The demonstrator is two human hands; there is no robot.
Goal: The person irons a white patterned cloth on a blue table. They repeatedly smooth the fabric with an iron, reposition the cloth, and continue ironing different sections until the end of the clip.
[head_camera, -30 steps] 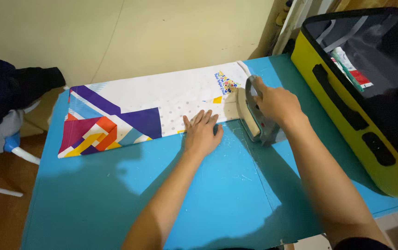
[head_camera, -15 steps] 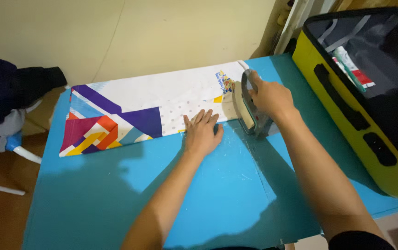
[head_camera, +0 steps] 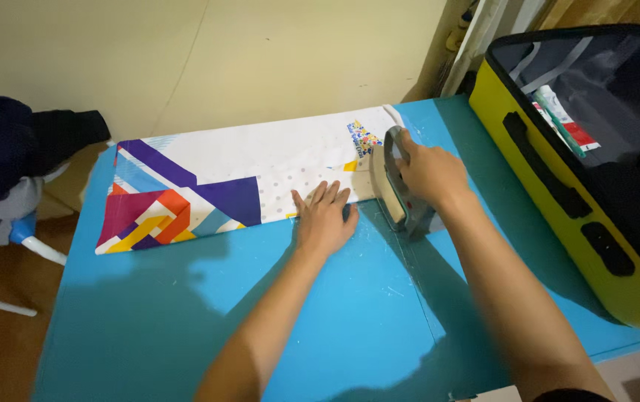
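1. Since the earlier frames the iron has slid a little leftward, further onto the right end of the folded cloth; the left hand has barely shifted.
2. Right hand is closed around the iron's handle, fingers wrapped over the top. The iron stands on the cloth's right end, its rear part over bare table.
3. Left hand lies flat and open, fingers spread and pointing away from the person, pressing the near edge of the cloth just left of the iron. The two hands are close together but not touching.
4. The cloth lies lengthwise along the far side of the blue table. It is white with grey dots towards the right, with purple, orange, yellow and blue angular shapes at the left end and a small multicoloured printed emblem near the iron.
5. At the right, a yellow case with black trim and black handles stands open beside the table. Inside its dark lining lies a flat packet in white, green and red; what else it holds is too dark to tell.
6. At the far left, a heap of dark clothing rests on a white and blue frame.
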